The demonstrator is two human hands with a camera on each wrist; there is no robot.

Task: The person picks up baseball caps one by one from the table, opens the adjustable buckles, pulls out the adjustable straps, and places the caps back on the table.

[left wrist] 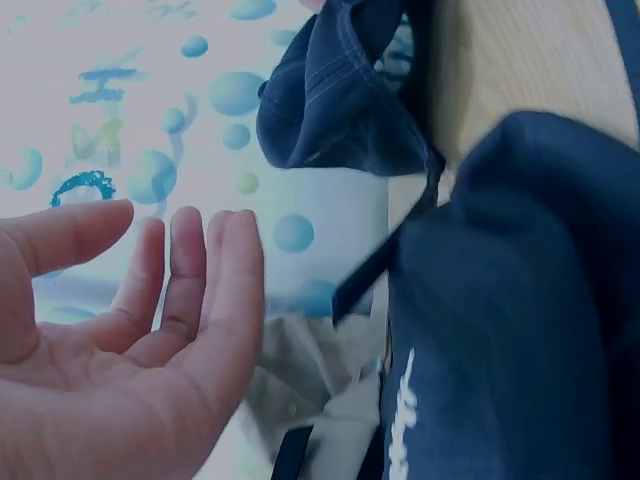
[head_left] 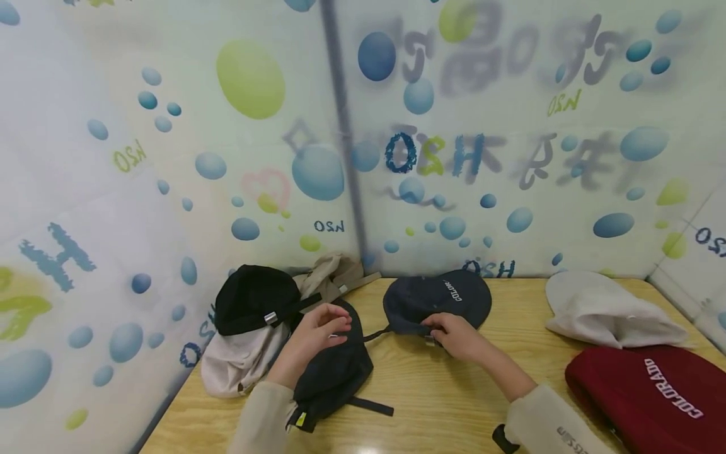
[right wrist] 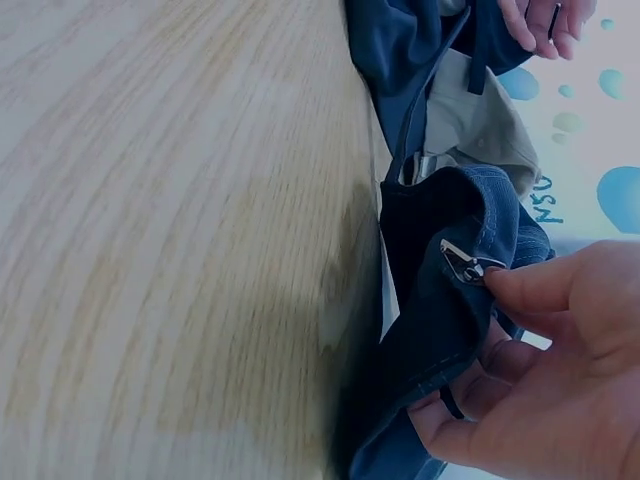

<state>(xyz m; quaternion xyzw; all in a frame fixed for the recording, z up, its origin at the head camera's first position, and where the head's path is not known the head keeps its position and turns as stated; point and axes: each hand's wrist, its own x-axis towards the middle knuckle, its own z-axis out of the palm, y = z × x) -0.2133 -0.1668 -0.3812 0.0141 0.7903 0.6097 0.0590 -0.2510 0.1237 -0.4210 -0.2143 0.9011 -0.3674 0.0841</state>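
A navy cap [head_left: 416, 299] with white lettering lies toward the back of the table, its strap trailing left. My right hand [head_left: 462, 337] pinches the cap's near edge; in the right wrist view the thumb sits on the metal buckle [right wrist: 462, 262] and the other fingers are behind the fabric. My left hand [head_left: 314, 337] hovers over a dark cap [head_left: 337, 372], its fingers loosely bent and nothing in them. In the left wrist view the palm faces up, beside that dark cap [left wrist: 500, 270] with white script on it.
At the left, a black cap [head_left: 252, 299] lies on a pale pink cap [head_left: 238, 362], with a beige cap [head_left: 331, 274] behind. An off-white cap [head_left: 601, 309] and a dark red cap [head_left: 629, 384] are on the right. A patterned curtain [head_left: 283, 157] borders the wooden table [head_left: 420, 397].
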